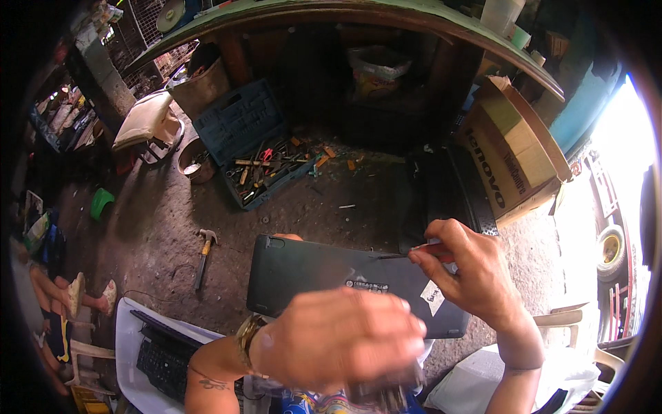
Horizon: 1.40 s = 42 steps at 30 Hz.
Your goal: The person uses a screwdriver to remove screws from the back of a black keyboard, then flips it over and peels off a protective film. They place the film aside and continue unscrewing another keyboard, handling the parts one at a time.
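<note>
A black laptop lies underside up in front of me, a white label stuck near its right end. In my right hand is a screwdriver with a red handle, gripped between thumb and fingers. Its thin dark shaft points left along the laptop's far edge. Over the near edge hovers my left hand, smeared by motion, a metal watch on its wrist. Whether its fingers hold anything cannot be made out. A small skin-coloured patch at the laptop's far left edge is unclear.
A hammer lies on the floor to the left. Farther off are an opened blue toolbox full of hand tools and a cardboard box. A keyboard part rests in a white tub, lower left. Another person's feet show beyond.
</note>
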### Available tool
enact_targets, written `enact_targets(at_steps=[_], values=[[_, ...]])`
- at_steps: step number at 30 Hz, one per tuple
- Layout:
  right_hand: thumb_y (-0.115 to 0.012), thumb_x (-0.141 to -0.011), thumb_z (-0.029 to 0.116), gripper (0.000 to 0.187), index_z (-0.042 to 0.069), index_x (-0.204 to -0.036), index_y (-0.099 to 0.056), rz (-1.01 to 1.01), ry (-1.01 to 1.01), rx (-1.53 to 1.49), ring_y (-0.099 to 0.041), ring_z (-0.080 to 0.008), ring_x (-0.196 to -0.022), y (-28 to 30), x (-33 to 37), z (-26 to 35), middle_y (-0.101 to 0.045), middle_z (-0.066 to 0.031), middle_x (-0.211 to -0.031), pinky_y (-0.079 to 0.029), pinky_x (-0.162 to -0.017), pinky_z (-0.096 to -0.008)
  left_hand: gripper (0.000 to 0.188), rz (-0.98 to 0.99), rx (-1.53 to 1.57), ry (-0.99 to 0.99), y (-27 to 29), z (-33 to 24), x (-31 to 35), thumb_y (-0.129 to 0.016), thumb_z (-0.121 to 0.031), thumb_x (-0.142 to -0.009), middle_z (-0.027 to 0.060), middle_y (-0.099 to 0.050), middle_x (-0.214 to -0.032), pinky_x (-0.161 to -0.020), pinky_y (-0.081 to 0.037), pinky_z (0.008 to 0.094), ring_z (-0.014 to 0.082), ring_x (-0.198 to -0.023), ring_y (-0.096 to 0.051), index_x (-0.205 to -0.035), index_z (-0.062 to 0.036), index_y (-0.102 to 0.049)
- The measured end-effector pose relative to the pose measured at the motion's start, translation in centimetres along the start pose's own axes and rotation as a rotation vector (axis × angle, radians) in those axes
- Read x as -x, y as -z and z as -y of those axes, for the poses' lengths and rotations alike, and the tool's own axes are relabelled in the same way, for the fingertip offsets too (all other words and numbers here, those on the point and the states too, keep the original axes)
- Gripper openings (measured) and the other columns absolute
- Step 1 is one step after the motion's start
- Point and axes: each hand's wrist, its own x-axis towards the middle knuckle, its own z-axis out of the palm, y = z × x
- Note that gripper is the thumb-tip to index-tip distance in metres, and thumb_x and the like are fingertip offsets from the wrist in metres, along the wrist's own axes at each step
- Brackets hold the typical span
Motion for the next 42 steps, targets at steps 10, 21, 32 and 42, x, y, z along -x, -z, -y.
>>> enact_targets(at_steps=[10, 21, 32, 42], values=[[-0.082, -0.092, 0.012, 0.027, 0.001, -0.107, -0.061, -0.026, 0.038, 0.007, -0.081, -0.0271, -0.086, -0.2, -0.2, 0.4, -0.076, -0.0132, -0.087, -0.062, -0.067, -0.0347, 0.029, -0.293, -0.095, -0.430, -2.6, 0.2, -2.2, -0.078, -0.026, -0.089, 0.0146, -0.077, -0.104, -0.071, -0.063, 0.0391, 0.0323, -0.090, -0.077, -0.111, -0.0083, -0.069], [-0.089, -0.085, 0.019, 0.042, 0.004, -0.113, -0.061, -0.286, 0.056, -0.067, -0.071, -0.0256, -0.067, -3.2, 1.1, -1.5, -0.069, -0.0098, -0.083, -0.055, -0.058, -0.0374, 0.030, -0.271, -0.230, -0.508, -0.6, -0.6, -3.8, -0.082, -0.027, -0.083, 0.0127, -0.077, -0.098, -0.068, -0.063, 0.0376, 0.0316, -0.085, -0.077, -0.102, -0.0089, -0.068], [-0.084, -0.080, -0.002, 0.086, 0.010, -0.150, -0.036, -0.921, 0.377, -0.245, -0.059, -0.0235, -0.066, -13.7, 4.0, -7.0, -0.065, -0.0074, -0.089, -0.047, -0.062, -0.0379, 0.026, -0.140, -0.359, -0.574, 2.2, 0.6, -7.8, -0.081, -0.020, -0.081, 0.0125, -0.077, -0.101, -0.072, -0.063, 0.0399, 0.0339, -0.090, -0.077, -0.103, -0.0111, -0.070], [-0.083, -0.083, 0.002, 0.076, 0.006, -0.147, -0.041, -0.653, 0.290, -0.621, -0.060, -0.0223, -0.072, -17.5, 9.0, -12.8, -0.070, -0.0097, -0.084, -0.047, -0.067, -0.0332, 0.028, -0.114, -0.367, -0.576, 0.7, 5.0, -13.0, -0.082, -0.011, -0.081, 0.0112, -0.077, -0.101, -0.071, -0.064, 0.0374, 0.0315, -0.089, -0.077, -0.106, -0.0123, -0.069]])
